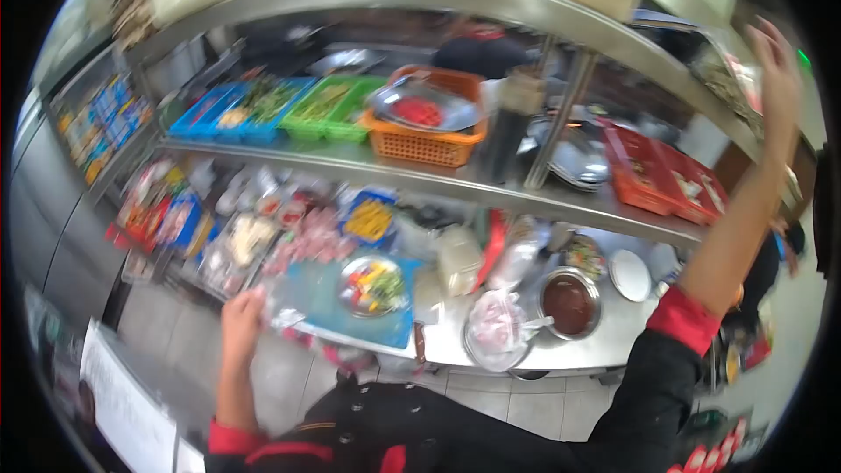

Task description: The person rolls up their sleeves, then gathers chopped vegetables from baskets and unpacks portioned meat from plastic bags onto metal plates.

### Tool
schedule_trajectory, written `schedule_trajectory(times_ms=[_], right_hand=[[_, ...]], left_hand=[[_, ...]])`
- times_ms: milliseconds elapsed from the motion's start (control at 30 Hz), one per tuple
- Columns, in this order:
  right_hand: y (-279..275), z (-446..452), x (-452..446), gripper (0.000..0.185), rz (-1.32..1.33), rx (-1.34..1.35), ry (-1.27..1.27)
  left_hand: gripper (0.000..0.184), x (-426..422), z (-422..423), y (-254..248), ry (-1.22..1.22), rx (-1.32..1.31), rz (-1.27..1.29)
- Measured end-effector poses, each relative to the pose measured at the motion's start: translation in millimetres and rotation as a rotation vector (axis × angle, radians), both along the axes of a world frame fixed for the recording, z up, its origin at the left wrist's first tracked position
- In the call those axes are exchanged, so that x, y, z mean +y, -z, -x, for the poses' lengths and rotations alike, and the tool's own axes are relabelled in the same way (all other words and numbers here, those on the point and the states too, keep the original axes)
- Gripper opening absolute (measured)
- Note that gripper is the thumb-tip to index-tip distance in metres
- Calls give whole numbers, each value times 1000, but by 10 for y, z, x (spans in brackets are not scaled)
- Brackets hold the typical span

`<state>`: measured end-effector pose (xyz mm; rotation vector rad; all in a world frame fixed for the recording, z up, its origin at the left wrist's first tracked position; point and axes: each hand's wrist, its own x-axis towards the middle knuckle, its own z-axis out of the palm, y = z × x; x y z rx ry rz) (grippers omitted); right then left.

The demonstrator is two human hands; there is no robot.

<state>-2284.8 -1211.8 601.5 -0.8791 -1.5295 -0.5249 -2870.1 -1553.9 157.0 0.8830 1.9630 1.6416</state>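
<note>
left hand [241, 311] beside blue board [308, 285], to its left: fingers curled, pinch cannot be told; right hand [773, 57] raised far right of board, fingers extended, blurred; vegetable plate [354, 309] on board; hazard: a careless left-hand sweep could knock the plate, spilling pieces

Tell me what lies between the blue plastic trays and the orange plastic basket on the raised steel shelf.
Green plastic trays holding green food, slightly blurred, stand between the blue trays and the orange basket, as the head view shows.
</note>
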Motion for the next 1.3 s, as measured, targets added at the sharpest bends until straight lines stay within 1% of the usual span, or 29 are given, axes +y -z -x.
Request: schedule_trajectory(times_ms=[33, 67, 133, 167, 200, 233, 300, 333, 367, 433, 467, 500, 533, 567, 600, 633, 700, 733, 767, 833, 867, 900, 933, 1033, 1067, 1100, 1167, 1233, 1300], right_hand=[[386, 411, -366, 43, -93, 20, -179], [809, 765, -561, 43, -66, 60, -413], [1733, 1542, -877, 39, 208, 32, -1046], [2198, 1935, -1028, 37, 385, 63, -1306], [2573, 2219, -1092, 33, 738, -114, -1322], [2901, 2638, -1141, 34, 1047, -240, -1382], [3817, 3445, -1303, 44, 1107, -536, -1294], [4211, 3756, -1480, 46, 1075, -515, -1332], [4529, 4055, -1659, 50, 853, -471, -1318], [4870, 4500, -1936, 48, 872, -427, -1325], [5171, 4716, -1977, 46, 950, -437, -1266], [5315, 4928, -2065, 44, 1026, -446, -1201], [5418, 5109, -2184, 44, 1035, -455, -1200], [5436, 5290, -2302, 40, 1144, -412, -1153], [5444, 5471, -2395, 37, 1253, -375, -1099], [5441, 5651, -2473, 37, 1268, -396, -1087], [5420, 6015, -2616, 34, 921, -331, -1133], [5450, 6212, -2663, 33, 854, -266, -1118], [5410, 6343, -2705, 33, 870, -275, -1107], [5276, 6559, -2812, 30, 857, -166, -1016], [5302, 6632, -2850, 30, 865, -166, -999], [5356, 6690, -2877, 27, 874, -276, -1039], [5414, 6732, -2896, 24, 883, -390, -1077], [5560, 6805, -2837, 21, 903, -418, -950], [5541, 6808, -2797, 21, 907, -429, -939], [5517, 6772, -2767, 21, 921, -425, -900], [5523, 6687, -2729, 21, 943, -420, -846], [5646, 6588, -2676, 24, 992, -441, -900], [5595, 6594, -2648, 22, 1029, -369, -902]], left_hand=[[37, 6, -39, -14, 0, -24, 24], [34, 40, -48, 13, 0, -54, 43], [31, 112, -85, 14, -9, -90, 76], [27, 181, -123, 2, -4, -136, -2], [23, 213, -131, 30, 5, -183, -86], [23, 209, -89, 129, -4, -193, -84], [19, 188, 49, 333, 125, -255, -60], [17, 166, 65, 334, 153, -318, -18], [17, 165, 112, 403, 139, -327, -19], [18, 146, 318, 654, 106, -587, -57], [18, 100, 511, 816, 102, -673, -109], [18, 44, 682, 869, 92, -682, -107], [16, 13, 860, 908, 24, -802, -165], [14, -16, 1037, 956, -45, -926, -226], [14, -62, 1222, 1059, -51, -948, -229], [14, -118, 1414, 1203, -73, -1019, -280], [14, -214, 1770, 1375, -97, -1110, -325], [15, -243, 1956, 1445, -160, -1114, -347], [15, -299, 2120, 1507, -223, -1116, -364], [19, -393, 2356, 1615, -161, -1119, -348], [21, -396, 2350, 1465, -139, -1181, -249], [23, -393, 2381, 1389, -115, -1239, -153], [27, -429, 2397, 1610, 13, -1296, -120], [27, -295, 2503, 1755, -8, -1331, -79], [25, -237, 2611, 1781, -15, -1341, -158], [25, -190, 2691, 1709, -11, -1357, -152], [22, -123, 2830, 1575, -64, -1360, -352], [20, -45, 2848, 1666, -93, -1385, -373], [18, -19, 2832, 1720, 12, -1238, -355]])
